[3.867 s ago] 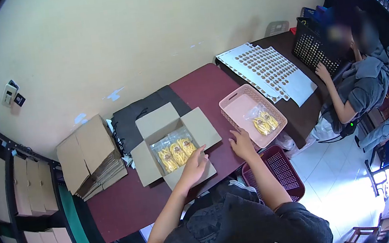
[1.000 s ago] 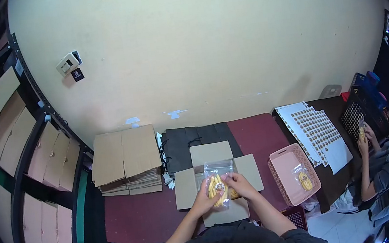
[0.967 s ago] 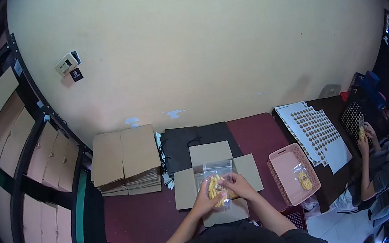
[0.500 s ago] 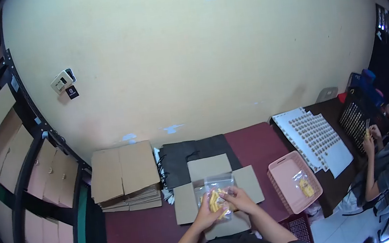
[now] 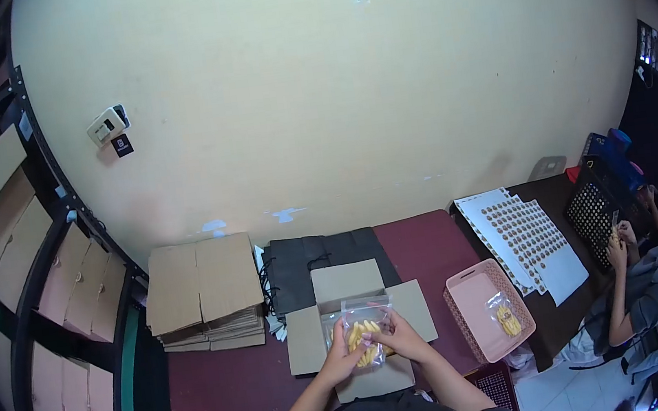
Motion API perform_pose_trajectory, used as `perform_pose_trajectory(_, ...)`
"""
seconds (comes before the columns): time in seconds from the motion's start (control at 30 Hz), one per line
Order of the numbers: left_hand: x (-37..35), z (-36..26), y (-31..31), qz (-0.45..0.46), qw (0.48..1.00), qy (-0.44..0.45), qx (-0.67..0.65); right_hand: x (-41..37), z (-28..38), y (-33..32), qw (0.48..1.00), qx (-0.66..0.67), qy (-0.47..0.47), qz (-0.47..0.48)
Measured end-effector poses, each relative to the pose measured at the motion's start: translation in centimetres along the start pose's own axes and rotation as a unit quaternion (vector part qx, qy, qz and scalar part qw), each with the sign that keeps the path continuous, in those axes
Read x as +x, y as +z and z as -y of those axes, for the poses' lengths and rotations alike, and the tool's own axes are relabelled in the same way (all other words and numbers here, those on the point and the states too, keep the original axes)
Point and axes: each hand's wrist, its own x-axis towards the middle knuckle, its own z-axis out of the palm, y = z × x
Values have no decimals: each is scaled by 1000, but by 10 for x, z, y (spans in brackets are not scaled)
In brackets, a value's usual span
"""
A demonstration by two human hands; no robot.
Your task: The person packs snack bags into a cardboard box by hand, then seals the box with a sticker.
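Note:
A clear plastic bag of yellow finger-shaped pieces is held up over an open cardboard box with its flaps spread. My left hand grips the bag's left side, fingers closed on it. On its right side my right hand is closed on the same bag, and the two thumbs come close together across its front. The contents of the box are mostly hidden behind the bag and my hands.
A pink basket holds a similar bag. Flattened cardboard boxes are stacked at left, beside black bags. Sticker sheets lie on the dark table. At far right sits another person, hands raised, near a black crate.
The bag has turned more upright and square to me, and my hands have shifted to its two sides. The whole view has moved slightly.

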Motion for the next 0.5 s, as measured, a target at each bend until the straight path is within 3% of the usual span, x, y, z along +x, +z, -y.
perform_pose_trajectory(0.1,-4,-8,3,45,994,11,100,3,-7,-4,998,50,28,-24)
perform_pose_trajectory(0.2,-1,-5,8,27,995,44,91,1,12,2,995,65,59,-45)
perform_pose_trajectory(0.4,-6,-12,7,46,998,-7,33,-4,7,2,1000,14,16,-23)
perform_pose_trajectory(0.47,-7,-12,7,65,997,-12,31,-3,3,0,993,91,60,-48)
perform_pose_trajectory(0.5,-6,-12,7,54,998,-7,37,-6,13,0,998,9,54,-34)
